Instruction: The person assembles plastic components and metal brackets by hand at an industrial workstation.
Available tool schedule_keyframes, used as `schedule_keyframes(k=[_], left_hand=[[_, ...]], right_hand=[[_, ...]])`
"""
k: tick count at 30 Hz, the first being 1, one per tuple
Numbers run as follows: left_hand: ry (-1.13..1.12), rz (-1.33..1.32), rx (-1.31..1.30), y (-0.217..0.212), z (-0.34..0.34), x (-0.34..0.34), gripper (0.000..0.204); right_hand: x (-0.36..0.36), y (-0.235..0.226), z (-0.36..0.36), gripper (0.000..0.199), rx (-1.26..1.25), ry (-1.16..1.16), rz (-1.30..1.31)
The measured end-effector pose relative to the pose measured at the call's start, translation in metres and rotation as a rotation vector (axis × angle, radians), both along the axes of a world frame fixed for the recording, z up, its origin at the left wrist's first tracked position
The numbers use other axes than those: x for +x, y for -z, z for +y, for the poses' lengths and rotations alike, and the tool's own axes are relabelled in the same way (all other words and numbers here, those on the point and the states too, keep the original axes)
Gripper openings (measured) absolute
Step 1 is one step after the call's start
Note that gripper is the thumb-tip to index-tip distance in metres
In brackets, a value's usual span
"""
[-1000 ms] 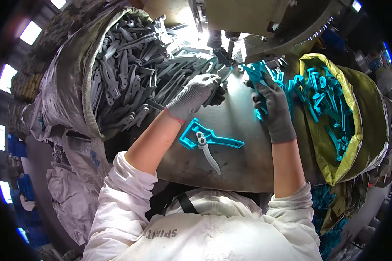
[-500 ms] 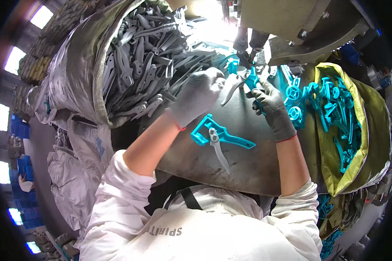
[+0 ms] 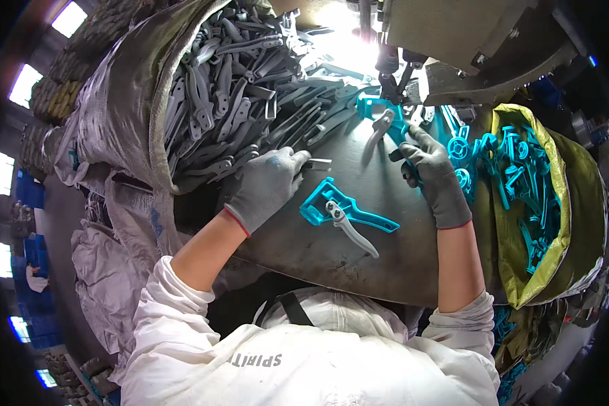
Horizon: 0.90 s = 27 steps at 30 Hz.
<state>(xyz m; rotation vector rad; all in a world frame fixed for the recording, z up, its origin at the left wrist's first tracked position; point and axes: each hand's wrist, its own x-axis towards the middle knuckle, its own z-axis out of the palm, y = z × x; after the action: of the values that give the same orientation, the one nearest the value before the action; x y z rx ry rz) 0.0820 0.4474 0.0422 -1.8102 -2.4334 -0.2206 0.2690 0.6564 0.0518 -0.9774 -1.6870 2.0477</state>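
Observation:
My left hand, in a grey knit glove, pinches the end of a grey lever beside the heap of grey levers. With its gloved fingers closed, my right hand grips a teal plastic handle under the machine's tool head. A grey lever sits against that handle and hangs down from it; the joint itself is hard to make out. Between my hands, a teal handle frame lies on the metal table with a grey lever attached, pointing toward me.
The levers spill from a large woven sack at the left. At the right, a yellow-green sack holds teal parts; more teal pieces lie beside my right hand. Overhead at the right hangs a heavy machine body.
My left hand has drawn back from the machine toward the lower left and now pinches a lever. My right hand stays near the tool head. The lever on the lying frame has swung right.

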Motion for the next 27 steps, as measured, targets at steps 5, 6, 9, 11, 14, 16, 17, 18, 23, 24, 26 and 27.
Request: schedule_keyframes(k=[5, 6, 9, 11, 14, 16, 17, 18, 23, 24, 26, 27], left_hand=[[0.088, -0.265, 0.332, -0.022, 0.015, 0.018, 0.031], [0.15, -0.256, 0.464, -0.027, 0.021, 0.022, 0.031], [0.157, -0.491, 0.51, -0.038, 0.037, 0.037, 0.033], [0.113, -0.625, 0.492, -0.042, 0.046, 0.048, 0.027], [0.184, -0.832, 0.52, -0.041, 0.058, 0.066, 0.021], [0.167, -1.086, 0.417, -0.034, 0.064, 0.072, 0.024], [0.133, -1.148, 0.45, -0.027, 0.066, 0.078, 0.021], [0.13, -1.22, 0.512, -0.018, 0.069, 0.084, 0.019], [-0.02, -1.087, 0.193, 0.011, 0.049, 0.076, 0.011], [-0.058, -1.137, 0.196, 0.013, 0.046, 0.074, 0.013], [-0.102, -1.276, 0.17, 0.014, 0.049, 0.064, 0.017], [-0.096, -1.439, 0.163, 0.013, 0.056, 0.057, 0.021]], right_hand=[[0.001, 0.009, -0.004, 0.06, 0.025, 0.001, -0.096], [0.002, 0.011, -0.004, 0.06, 0.015, -0.019, -0.067], [0.005, 0.012, -0.004, 0.057, 0.016, -0.019, -0.027], [0.004, 0.011, -0.005, 0.058, 0.027, 0.002, -0.056], [0.004, 0.005, -0.009, 0.055, -0.052, 0.096, 0.047], [0.013, -0.001, -0.008, 0.053, 0.026, 0.024, 0.088], [0.02, -0.003, -0.005, 0.043, 0.023, -0.032, -0.04], [0.032, -0.003, -0.001, 0.033, 0.173, -0.212, 0.012], [0.129, 0.016, 0.078, 0.031, 1.271, 0.355, -0.716], [0.142, 0.03, 0.091, 0.032, 1.367, 0.384, -0.96], [0.159, 0.046, 0.112, 0.036, 1.558, 0.152, -1.23], [0.162, 0.049, 0.116, 0.035, 1.559, 0.148, -1.212]])
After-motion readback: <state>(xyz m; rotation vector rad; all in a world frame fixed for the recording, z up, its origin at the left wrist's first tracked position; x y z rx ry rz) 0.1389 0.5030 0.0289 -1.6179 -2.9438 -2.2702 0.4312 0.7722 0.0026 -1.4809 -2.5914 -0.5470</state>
